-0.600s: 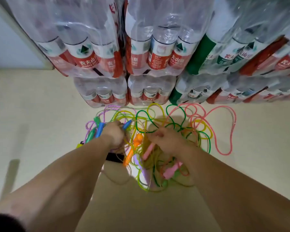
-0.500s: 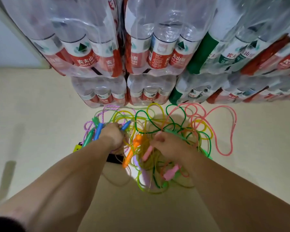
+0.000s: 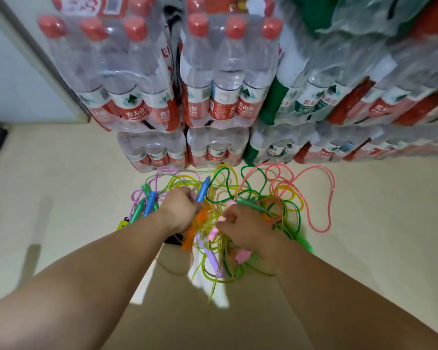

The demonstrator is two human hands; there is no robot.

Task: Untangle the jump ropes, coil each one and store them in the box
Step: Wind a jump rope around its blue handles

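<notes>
Rope tangle (image 3: 238,210) on floor (image 3: 61,198), before bottle packs (image 3: 213,97).

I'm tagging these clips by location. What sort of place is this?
Probably a storeroom or a shop's stock corner. Shrink-wrapped packs of bottled water are stacked high in rows, one on another, and the tangled jump ropes lie in front of them on a bare pale floor.

Glossy translucent plastic jump ropes (image 3: 253,195), smooth plastic handles (image 3: 202,190), shiny shrink-wrapped plastic bottles (image 3: 228,79), matt floor (image 3: 61,188)
</notes>
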